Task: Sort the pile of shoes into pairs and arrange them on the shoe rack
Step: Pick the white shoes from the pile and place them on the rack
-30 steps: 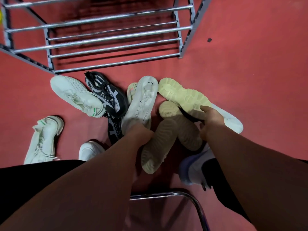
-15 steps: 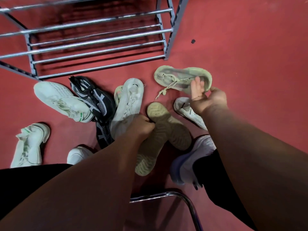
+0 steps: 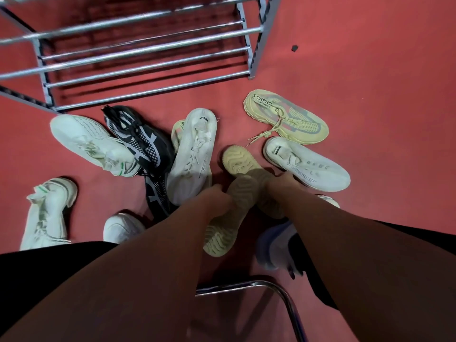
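Moved: the yellow shoe [image 3: 286, 117], which your right hand [image 3: 283, 185] held up half a second ago, now lies upright on the floor [image 3: 370, 119] just in front of the right post of the shoe rack [image 3: 255, 58]. That hand has come back to the pile.
Left hand [image 3: 217, 197]: still where it was, fingers curled round the edge of the near tan shoe [image 3: 222, 233], which lies sole up well in front of the rack.
Right hand: laid on the far tan shoe [image 3: 238, 160], also sole up and a little nearer the rack. Its fingers are hidden behind the wrist, so you cannot tell whether it grips or only rests.
Pile: a white shoe [image 3: 311, 166] lies just behind the yellow one as seen from the rack. A black patterned shoe [image 3: 140, 139] and more white shoes lie before the rack's lower bars.
Step in hand: pairing, by my judgement. You have the two tan shoes matched, and no racking shows yet.
Next move: lift both tan shoes together, turn them sole down, and set them side by side across two bars so that neither slips through.
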The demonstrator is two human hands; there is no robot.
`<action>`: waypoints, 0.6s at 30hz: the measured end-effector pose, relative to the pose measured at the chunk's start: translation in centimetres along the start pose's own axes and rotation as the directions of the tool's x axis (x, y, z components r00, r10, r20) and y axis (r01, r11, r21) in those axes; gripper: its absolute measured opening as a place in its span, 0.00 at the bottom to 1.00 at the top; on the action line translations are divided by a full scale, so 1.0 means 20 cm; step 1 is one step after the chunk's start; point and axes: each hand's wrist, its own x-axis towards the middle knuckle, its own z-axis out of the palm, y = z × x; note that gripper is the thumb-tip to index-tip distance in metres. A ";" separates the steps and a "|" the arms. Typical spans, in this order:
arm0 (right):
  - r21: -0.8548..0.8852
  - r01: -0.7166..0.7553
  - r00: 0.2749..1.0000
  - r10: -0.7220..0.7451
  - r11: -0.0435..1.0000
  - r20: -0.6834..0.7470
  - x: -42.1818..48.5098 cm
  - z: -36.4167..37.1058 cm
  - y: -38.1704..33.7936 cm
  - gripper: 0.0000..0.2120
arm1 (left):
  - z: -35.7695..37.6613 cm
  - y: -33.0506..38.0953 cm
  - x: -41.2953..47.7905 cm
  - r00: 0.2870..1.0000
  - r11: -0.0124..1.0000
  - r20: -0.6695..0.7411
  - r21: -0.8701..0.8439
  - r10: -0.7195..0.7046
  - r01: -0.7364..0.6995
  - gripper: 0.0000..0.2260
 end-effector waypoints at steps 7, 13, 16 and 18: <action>-0.314 0.292 0.953 -0.248 0.904 0.172 0.05 -0.01 0.14 0.27 | 0.02 -0.03 0.02 0.981 0.934 0.190 0.356 -0.035 -0.035 0.19; -0.229 0.510 0.859 -0.481 0.829 0.176 -0.03 -0.06 0.05 0.09 | -0.06 -0.08 -0.03 0.990 0.998 0.140 0.064 -0.037 0.029 0.27; -0.150 0.606 0.795 -0.601 0.781 0.083 -0.11 -0.10 -0.03 0.09 | -0.12 -0.08 -0.04 0.999 0.977 -0.025 -0.210 0.021 -0.026 0.31; -0.203 0.691 0.709 -0.705 0.694 0.005 -0.14 -0.12 -0.07 0.13 | -0.16 -0.08 -0.04 0.985 0.957 -0.154 -0.267 0.078 -0.117 0.24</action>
